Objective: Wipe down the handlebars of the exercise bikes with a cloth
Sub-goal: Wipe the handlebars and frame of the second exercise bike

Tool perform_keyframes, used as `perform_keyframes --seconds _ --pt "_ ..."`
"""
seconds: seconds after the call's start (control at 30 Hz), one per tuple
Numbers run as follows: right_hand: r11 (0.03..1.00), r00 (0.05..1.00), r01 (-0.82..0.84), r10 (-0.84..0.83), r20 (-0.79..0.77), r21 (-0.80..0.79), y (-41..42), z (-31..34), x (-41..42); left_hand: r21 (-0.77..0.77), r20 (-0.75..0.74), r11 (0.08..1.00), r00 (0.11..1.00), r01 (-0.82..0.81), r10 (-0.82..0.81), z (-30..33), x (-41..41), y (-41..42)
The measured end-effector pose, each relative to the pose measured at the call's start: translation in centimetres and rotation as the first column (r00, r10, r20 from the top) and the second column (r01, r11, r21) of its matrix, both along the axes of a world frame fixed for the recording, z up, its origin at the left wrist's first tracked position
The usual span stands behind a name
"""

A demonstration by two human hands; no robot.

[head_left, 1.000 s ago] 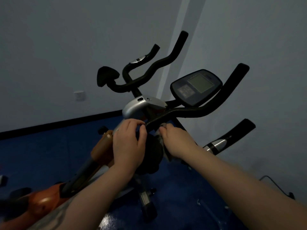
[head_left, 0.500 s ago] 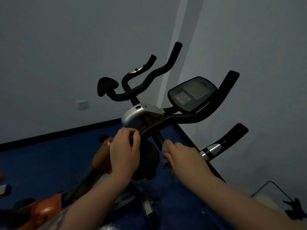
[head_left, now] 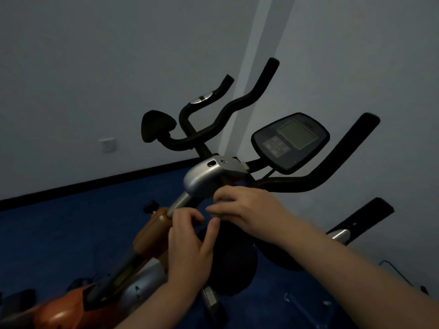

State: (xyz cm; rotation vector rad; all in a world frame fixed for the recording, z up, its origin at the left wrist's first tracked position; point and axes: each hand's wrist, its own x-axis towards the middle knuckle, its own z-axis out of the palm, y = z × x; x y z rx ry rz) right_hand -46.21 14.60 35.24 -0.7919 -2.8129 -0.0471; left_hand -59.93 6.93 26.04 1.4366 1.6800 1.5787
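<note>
The exercise bike's black handlebars point(head_left: 332, 169) curve up to the right and to the back point(head_left: 240, 103), around a grey console point(head_left: 291, 141). Below the silver stem housing point(head_left: 204, 179), my right hand point(head_left: 249, 207) is closed on a small grey cloth point(head_left: 217, 213), most of it hidden by the fingers. My left hand point(head_left: 190, 243) sits just below and to the left, thumb and fingers apart, with the tips close to the cloth's edge. Neither hand is on the handlebar grips.
A lower side handle with a silver sensor point(head_left: 356, 224) sticks out to the right. The orange frame point(head_left: 152, 231) runs down to the left over a blue floor. Grey walls meet in a corner behind, with a wall socket point(head_left: 108, 144). A cable point(head_left: 399, 274) lies at the right.
My right hand has come up and to the left with the cloth, under the silver housing. My left hand has let go of the stem and dropped slightly, with its fingers spread.
</note>
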Motion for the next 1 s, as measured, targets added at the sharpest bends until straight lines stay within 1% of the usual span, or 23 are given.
perform_keyframes --seconds 0.03,0.1,0.2,0.23,0.3,0.37,0.4,0.47,0.53,0.6,0.67,0.7,0.77,0.83,0.93,1.0 --pt "0.999 0.998 -0.037 0.037 0.052 -0.007 0.2 -0.1 0.2 -0.006 0.002 1.000 1.000 0.015 -0.015 -0.1 -0.1 0.1" --pt "0.998 0.993 -0.064 0.064 0.101 -0.005 0.9 0.3 1.4 -0.020 0.006 0.998 0.998 0.061 -0.060 -0.3 -0.2 0.3" --pt "0.998 0.992 0.011 -0.020 0.124 0.066 2.1 2.2 3.9 -0.047 0.040 0.987 0.988 0.154 -0.152 -0.3 -0.2 0.5" --pt "0.995 0.992 0.043 -0.053 0.111 0.089 2.2 2.6 4.1 -0.053 0.058 0.983 0.983 0.178 -0.175 -0.3 -0.2 0.5" --pt "0.991 0.996 0.084 -0.087 0.024 0.101 1.9 2.4 3.0 -0.056 0.091 0.978 0.977 0.201 -0.195 -0.3 -0.2 0.6" --pt "0.996 0.995 0.078 -0.076 -0.065 0.030 0.9 0.8 0.7 -0.053 0.113 0.974 0.971 0.218 -0.211 -0.4 -0.1 0.7" --pt "0.998 0.994 0.066 -0.066 -0.084 -0.006 0.3 0.1 -0.1 -0.059 0.123 0.972 0.968 0.227 -0.219 -0.5 -0.2 0.7" --pt "0.997 0.996 0.076 -0.077 -0.047 -0.027 -0.1 0.1 0.6 -0.075 0.123 0.967 0.965 0.241 -0.231 -0.5 -0.5 0.7" --pt "0.987 0.988 0.150 -0.148 -0.038 0.049 0.3 1.5 3.7 -0.066 0.102 0.963 0.962 0.261 -0.254 -0.3 -0.9 0.8" --pt "0.951 0.961 0.271 -0.260 -0.093 0.148 0.8 3.6 6.8 -0.048 0.094 0.953 0.951 0.299 -0.294 0.5 -1.1 1.2" --pt "0.915 0.934 0.351 -0.327 -0.145 0.198 0.7 4.0 6.6 -0.016 0.085 0.939 0.936 0.343 -0.340 1.7 -1.2 2.0" --pt "0.910 0.927 0.365 -0.337 -0.164 0.194 0.5 3.3 5.3 -0.004 0.083 0.934 0.931 0.357 -0.356 2.4 -1.2 2.6" --pt "0.932 0.936 0.335 -0.312 -0.162 0.137 -0.3 1.0 2.1 0.012 0.112 0.929 0.923 0.370 -0.369 3.6 -1.1 3.8" --pt "0.931 0.931 0.351 -0.335 -0.147 0.103 -0.8 0.2 1.7 0.009 0.148 0.919 0.908 0.395 -0.392 4.4 -1.2 4.8" --pt "0.850 0.853 0.504 -0.461 -0.244 0.153 -0.5 1.6 5.8 -0.027 0.150 0.882 0.874 0.471 -0.462 5.0 -1.0 6.2" --pt "0.780 0.799 0.595 -0.547 -0.250 0.196 0.0 3.1 8.2 -0.046 0.154 0.848 0.843 0.527 -0.516 5.4 -0.3 7.5"
